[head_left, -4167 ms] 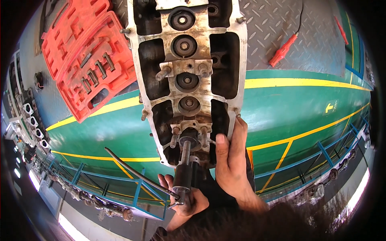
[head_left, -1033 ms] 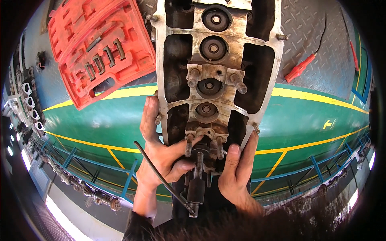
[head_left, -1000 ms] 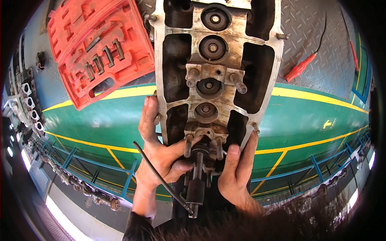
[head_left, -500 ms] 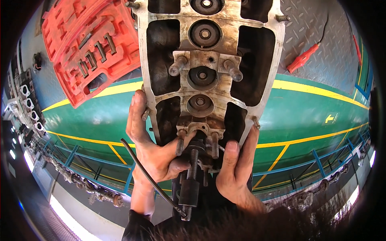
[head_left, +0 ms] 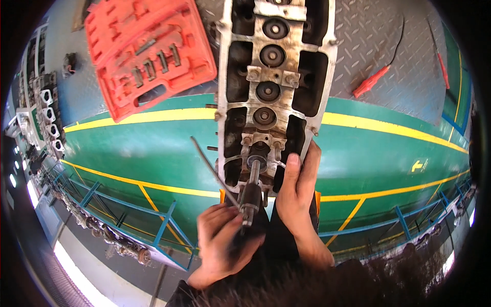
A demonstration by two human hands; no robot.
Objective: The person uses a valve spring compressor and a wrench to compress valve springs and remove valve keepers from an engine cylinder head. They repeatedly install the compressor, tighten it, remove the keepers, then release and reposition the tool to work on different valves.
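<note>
An engine cylinder head [head_left: 312, 117] stretches away from me, with a row of round valve spring pockets along its middle. At its near end is a screw-type valve spring compressor [head_left: 250, 196] with a threaded screw, a dark sleeve and a thin cross bar [head_left: 212, 163] slanting up to the left. My left hand [head_left: 220, 240] is at the compressor's near end, fingertips by the bar; motion smears the fingers, so their grip is unclear. Holding the cylinder head's near right corner is my right hand [head_left: 299, 197], thumb on top and fingers along the outer side.
An open red tool case [head_left: 115, 94] with several metal pieces lies on the metal-plate bench [head_left: 342, 61] at the far left. A red-handled tool [head_left: 376, 81] lies to the right. Other engine parts [head_left: 51, 115] stand at the left edge. Blue railings [head_left: 163, 225] run along the green floor.
My left hand has moved from the cylinder head's near end down to the compressor's screw end. The cylinder head appears smaller and farther off. My right hand keeps its hold.
</note>
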